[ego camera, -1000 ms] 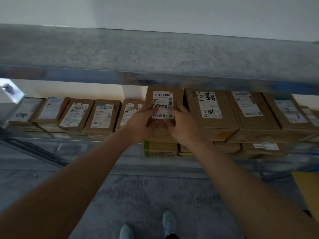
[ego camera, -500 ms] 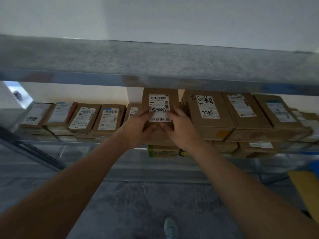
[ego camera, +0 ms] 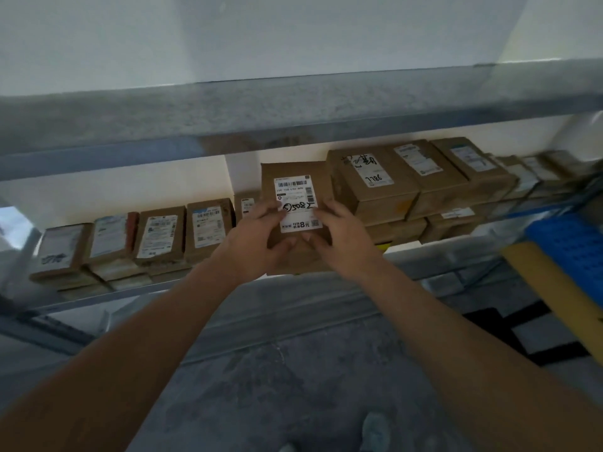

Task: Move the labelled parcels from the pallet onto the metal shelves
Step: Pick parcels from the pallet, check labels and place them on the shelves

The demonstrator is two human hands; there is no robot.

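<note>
Parcel (ego camera: 295, 203) in hand: you hold one brown labelled box between both hands at the front edge of the metal shelf (ego camera: 450, 252), in the gap between the low row of small boxes (ego camera: 163, 233) on your left and the taller stack of boxes (ego camera: 375, 187) on your right. Its long axis runs away from you, into the shelf, and its white label faces up with the handwriting upside down to you. Your left hand (ego camera: 251, 243) grips the near left corner, thumb laid across the label's edge and fingers curled under; your right hand (ego camera: 342, 239) mirrors it on the near right corner. Both hands sit at the near end, so the whole box lies ahead of them and the open slot lies straight beyond. Neither hand is nearer; both arms are stretched forward about equally. Whether the box's underside already rests on the shelf you cannot tell, since your hands cover its near end. The push, I judge, goes straight forward, keeping the right side from catching the taller stack that stands just beside it.
</note>
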